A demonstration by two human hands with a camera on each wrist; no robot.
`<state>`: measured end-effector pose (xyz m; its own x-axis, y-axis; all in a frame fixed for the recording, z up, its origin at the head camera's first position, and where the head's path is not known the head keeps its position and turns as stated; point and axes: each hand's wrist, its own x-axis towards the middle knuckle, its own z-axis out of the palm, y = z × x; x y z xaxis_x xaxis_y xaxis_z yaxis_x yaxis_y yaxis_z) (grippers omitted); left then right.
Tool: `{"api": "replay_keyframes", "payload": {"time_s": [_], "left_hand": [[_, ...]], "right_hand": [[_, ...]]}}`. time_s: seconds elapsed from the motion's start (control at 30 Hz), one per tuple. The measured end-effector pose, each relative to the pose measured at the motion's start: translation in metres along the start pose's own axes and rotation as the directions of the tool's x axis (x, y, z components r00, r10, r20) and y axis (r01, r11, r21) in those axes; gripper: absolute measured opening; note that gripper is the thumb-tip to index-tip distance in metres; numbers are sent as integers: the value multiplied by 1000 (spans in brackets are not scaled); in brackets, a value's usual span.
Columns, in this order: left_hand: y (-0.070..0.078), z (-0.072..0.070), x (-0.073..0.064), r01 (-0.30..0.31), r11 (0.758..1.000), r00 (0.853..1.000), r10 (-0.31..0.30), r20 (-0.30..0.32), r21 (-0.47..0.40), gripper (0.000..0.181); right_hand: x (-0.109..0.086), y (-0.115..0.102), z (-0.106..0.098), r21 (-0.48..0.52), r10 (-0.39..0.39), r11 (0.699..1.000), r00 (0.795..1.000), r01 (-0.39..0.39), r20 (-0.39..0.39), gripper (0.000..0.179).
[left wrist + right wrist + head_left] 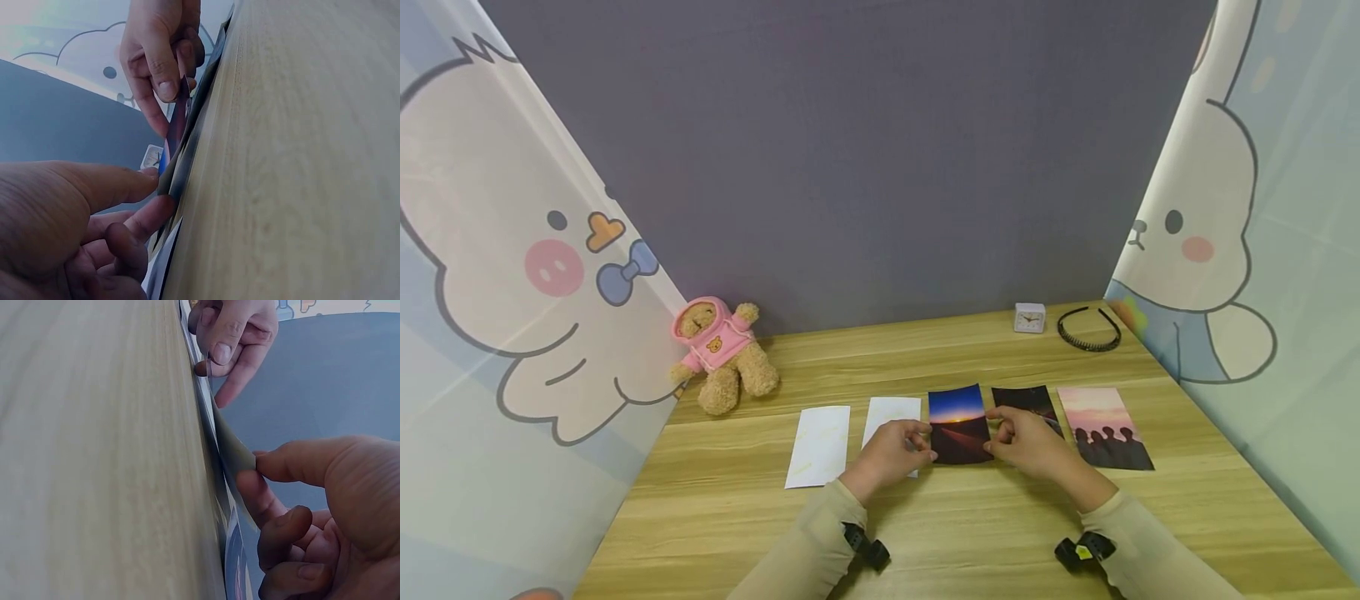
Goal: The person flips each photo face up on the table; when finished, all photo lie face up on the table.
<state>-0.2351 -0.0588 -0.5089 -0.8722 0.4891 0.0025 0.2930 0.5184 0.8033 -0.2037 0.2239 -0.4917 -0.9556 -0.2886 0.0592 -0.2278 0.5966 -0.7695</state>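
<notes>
A sunset-road photo (959, 425) sits in the middle of a row of prints, its edges bowed slightly up off the table. My left hand (895, 454) pinches its left edge between thumb and fingers, as the left wrist view also shows at the photo's side (178, 125). On the opposite edge my right hand (1028, 442) pinches the same photo; in the right wrist view thumb and forefinger grip the curled sheet (234, 456). Under the left hand lies a white sheet (891, 412), partly hidden. A dark photo (1026, 398) is partly covered by the right hand.
Another white sheet (818, 446) lies at the row's left end, and a pink-sky photo with silhouettes (1105, 427) at its right end. Farther back are a teddy bear in a pink hoodie (722, 350), a small white clock (1029, 317) and a black headband (1088, 343).
</notes>
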Motion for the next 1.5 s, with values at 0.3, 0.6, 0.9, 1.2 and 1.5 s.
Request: {"api": "replay_keyframes", "payload": {"time_s": [0.3, 0.6, 0.9, 1.2, 1.5], "left_hand": [[0, 0, -1, -8, 999, 1000, 8, -6, 47, 42], [0, 0, -1, -15, 998, 1000, 16, -19, 59, 35], [8, -7, -5, -47, 997, 998, 50, -44, 66, 32], [8, -21, -14, -110, 991, 990, 116, -80, 78, 30], [-5, -42, -26, -173, 980, 985, 173, 6, 102, 48]], "right_hand": [[-2, -4, -1, -11, 11, 1000, 1000, -11, -5, 57], [-1, -3, 0, -34, 4, 999, 1000, -4, -19, 52], [2, -7, 6, -52, 1, 999, 999, -3, -37, 49], [4, -26, 10, -70, -60, 996, 998, 59, -17, 46], [12, -34, 18, -128, -166, 977, 985, 170, 35, 49]]}}
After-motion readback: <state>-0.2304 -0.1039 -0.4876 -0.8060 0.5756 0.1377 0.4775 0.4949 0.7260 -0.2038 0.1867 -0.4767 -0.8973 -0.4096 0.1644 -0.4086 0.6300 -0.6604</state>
